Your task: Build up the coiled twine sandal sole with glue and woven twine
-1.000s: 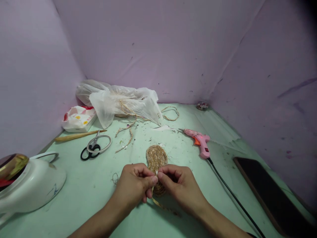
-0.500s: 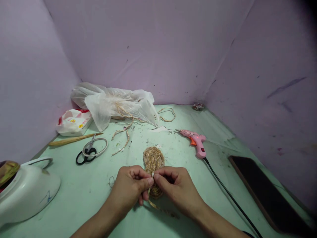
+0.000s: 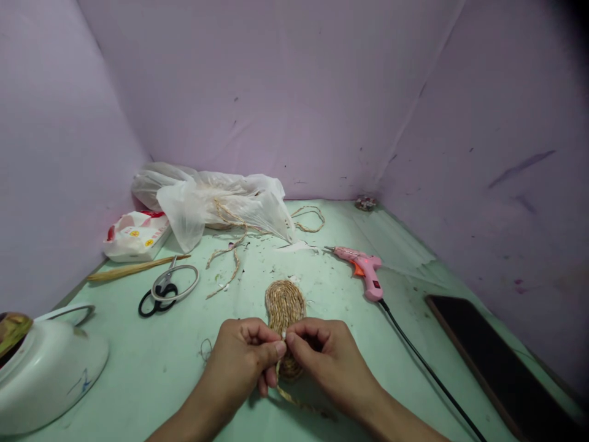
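A sole-shaped coiled straw mat (image 3: 285, 301) lies on the green table in front of me, its middle and near end partly covered by my fingers. Over it, my left hand (image 3: 251, 353) is closed in a pinch, with a loose twisted straw cord (image 3: 294, 402) running from its fingers toward the lower right. Thumb and forefinger of my right hand (image 3: 319, 353) are pinched together, almost touching the left fingertips. A tiny white bit (image 3: 284, 334) shows between the two hands; what it is I cannot make out.
To the right are a pink glue gun (image 3: 363, 267) with a black cable and a dark phone (image 3: 488, 362). On the left lie scissors (image 3: 159, 299), a grey ring (image 3: 196, 276), a dried straw strip (image 3: 133, 268) and a white bowl (image 3: 59, 368). Behind sit a plastic bag (image 3: 221, 193) and a tissue pack (image 3: 138, 236).
The view has tilted slightly, so everything sits a little lower in the picture. Both hands keep the same pinch over the mat, with hardly any movement.
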Motion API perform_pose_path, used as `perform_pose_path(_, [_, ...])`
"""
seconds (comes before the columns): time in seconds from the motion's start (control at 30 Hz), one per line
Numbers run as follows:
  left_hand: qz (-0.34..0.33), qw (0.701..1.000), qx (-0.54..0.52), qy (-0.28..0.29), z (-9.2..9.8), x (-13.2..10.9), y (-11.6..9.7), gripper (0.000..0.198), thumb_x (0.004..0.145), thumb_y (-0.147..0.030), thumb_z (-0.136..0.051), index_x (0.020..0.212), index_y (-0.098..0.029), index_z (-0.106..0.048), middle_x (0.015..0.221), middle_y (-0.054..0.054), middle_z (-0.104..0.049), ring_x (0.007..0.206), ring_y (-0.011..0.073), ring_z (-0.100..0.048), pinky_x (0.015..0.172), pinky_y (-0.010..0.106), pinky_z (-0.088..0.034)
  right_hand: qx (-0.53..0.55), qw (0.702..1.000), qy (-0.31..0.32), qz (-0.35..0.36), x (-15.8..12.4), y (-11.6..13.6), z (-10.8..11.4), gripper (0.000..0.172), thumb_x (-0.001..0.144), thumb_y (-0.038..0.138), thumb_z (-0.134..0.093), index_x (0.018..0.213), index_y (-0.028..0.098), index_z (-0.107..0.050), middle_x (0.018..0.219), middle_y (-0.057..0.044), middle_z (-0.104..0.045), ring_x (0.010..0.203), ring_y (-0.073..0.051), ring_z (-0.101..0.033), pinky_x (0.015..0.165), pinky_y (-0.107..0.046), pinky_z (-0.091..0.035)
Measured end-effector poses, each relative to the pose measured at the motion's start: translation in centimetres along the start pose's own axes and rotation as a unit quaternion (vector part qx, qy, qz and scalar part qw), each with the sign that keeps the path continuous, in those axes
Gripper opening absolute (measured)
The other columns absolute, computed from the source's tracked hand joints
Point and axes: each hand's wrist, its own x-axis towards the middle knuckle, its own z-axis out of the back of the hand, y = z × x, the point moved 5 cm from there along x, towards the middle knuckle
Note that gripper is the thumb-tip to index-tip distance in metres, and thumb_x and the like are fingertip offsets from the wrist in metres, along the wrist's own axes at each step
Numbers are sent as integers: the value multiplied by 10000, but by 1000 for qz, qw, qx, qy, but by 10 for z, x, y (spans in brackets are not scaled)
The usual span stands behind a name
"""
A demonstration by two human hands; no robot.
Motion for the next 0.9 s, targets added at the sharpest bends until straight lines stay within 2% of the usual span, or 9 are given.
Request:
perform_pose_path(0.2, [9, 1000, -5, 3, 0, 4, 2, 165, 560, -251, -653, 507, -131, -554, 291, -13, -510, 228, 59, -375, 277, 165, -278, -2, 1000, 4, 4, 1, 0, -1, 247, 754, 261, -493, 627, 131, -661, 529, 6, -541, 510, -97, -449, 486, -204, -353])
perform_pose_path(0.53, [-1, 1000, -7, 8, -1, 1, 3, 142, 620, -229, -627, 550, -131, -552, 318, -20, -522, 251, 51, -382, 304, 161, -287, -7, 1000, 1, -9, 2, 0, -1, 230, 731, 242, -484, 579, 138, -621, 501, 24, -469, 492, -90, -391, 464, -201, -310])
perform_pose_path(0.77, [3, 1000, -11, 6, -1, 2, 3, 148, 600, -238, -627, 538, -134, -542, 308, -21, -517, 243, 51, -375, 293, 159, -286, -1, 1000, 4, -14, 1, 1, -1, 231, 733, 261, -493, 628, 131, -651, 550, -5, -543, 523, -106, -449, 495, -217, -349])
perform_pose_path(0.9, [14, 1000, -9, 12, -2, 6, 7, 149, 567, -251, -622, 519, -132, -545, 292, -14, -513, 226, 58, -373, 275, 163, -281, 1, 1000, 4, -14, 1, 2, -1, 218, 726, 246, -489, 614, 128, -634, 532, 1, -529, 510, -100, -439, 486, -214, -343])
